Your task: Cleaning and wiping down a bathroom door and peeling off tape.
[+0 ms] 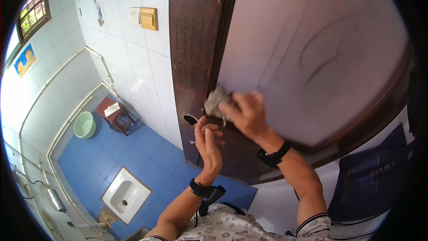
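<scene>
My right hand [250, 115] is slightly blurred and grips a crumpled grey cloth [215, 102]. The cloth lies against the lower left corner of a pale frosted panel [267, 60], where it meets the dark wooden door frame [194, 47]. Below the cloth, my left hand [209, 145] is raised with loosely bent fingers and holds nothing. Its fingertips are close to a round lock hole [190, 119] in the door frame; whether they touch the wood I cannot tell. Dark curved streaks [322, 50] mark the panel. Each wrist wears a black strap.
To the left is a blue-tiled floor [147, 160] with a white squat toilet [126, 195]. A green basin [85, 125] and a dark red stool [110, 107] stand by the wall. Light switches [148, 19] are on the tiles. A dark blue bag [364, 177] lies at right.
</scene>
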Demonstrator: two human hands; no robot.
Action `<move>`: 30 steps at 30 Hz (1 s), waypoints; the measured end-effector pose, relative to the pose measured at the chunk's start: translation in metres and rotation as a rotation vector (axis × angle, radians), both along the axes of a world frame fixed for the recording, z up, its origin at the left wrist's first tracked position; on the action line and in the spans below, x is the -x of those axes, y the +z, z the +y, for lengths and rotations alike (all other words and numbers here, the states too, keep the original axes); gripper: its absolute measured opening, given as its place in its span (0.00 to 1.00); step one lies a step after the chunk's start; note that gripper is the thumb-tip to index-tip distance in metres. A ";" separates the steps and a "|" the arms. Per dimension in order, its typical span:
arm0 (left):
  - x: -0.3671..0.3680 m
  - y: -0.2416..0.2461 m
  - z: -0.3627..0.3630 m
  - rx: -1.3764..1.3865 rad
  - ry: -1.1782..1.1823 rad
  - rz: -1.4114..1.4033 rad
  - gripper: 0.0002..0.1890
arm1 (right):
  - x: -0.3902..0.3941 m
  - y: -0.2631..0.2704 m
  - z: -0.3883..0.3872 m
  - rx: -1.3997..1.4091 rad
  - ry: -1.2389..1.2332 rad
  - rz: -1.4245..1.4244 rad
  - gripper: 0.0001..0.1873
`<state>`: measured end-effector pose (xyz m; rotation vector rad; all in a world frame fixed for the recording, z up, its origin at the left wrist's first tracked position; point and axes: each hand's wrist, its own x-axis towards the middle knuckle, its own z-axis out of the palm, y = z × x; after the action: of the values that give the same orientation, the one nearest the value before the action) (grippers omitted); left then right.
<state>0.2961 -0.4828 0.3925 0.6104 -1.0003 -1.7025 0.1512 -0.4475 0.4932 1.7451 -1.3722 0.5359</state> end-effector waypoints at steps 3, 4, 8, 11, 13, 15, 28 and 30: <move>-0.001 0.009 -0.002 0.038 0.024 0.021 0.25 | 0.006 0.074 0.007 0.227 -0.084 0.033 0.17; 0.000 0.011 -0.003 0.055 0.024 0.047 0.26 | 0.012 0.087 0.008 0.320 -0.100 0.058 0.17; 0.003 0.004 0.002 0.055 0.026 0.061 0.26 | -0.002 0.045 0.007 0.252 -0.133 -0.007 0.17; 0.016 0.000 0.023 0.018 -0.039 0.055 0.29 | 0.007 -0.052 0.011 -0.069 -0.041 0.056 0.12; 0.013 -0.009 0.024 -0.024 -0.085 -0.018 0.31 | 0.009 -0.080 0.015 -0.117 -0.012 0.021 0.10; 0.014 -0.016 0.021 -0.030 -0.136 -0.051 0.32 | 0.012 -0.072 0.019 -0.118 0.024 -0.038 0.11; 0.046 0.069 0.023 0.456 -0.197 0.091 0.36 | 0.011 0.010 0.052 0.138 -0.080 -0.172 0.19; 0.042 0.028 0.047 0.279 -0.204 0.034 0.36 | 0.022 -0.051 0.061 -0.003 -0.089 -0.132 0.18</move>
<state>0.2539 -0.4360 0.4209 0.3047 -1.2843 -1.7009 0.1287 -0.3860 0.4418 1.6672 -1.5357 0.6092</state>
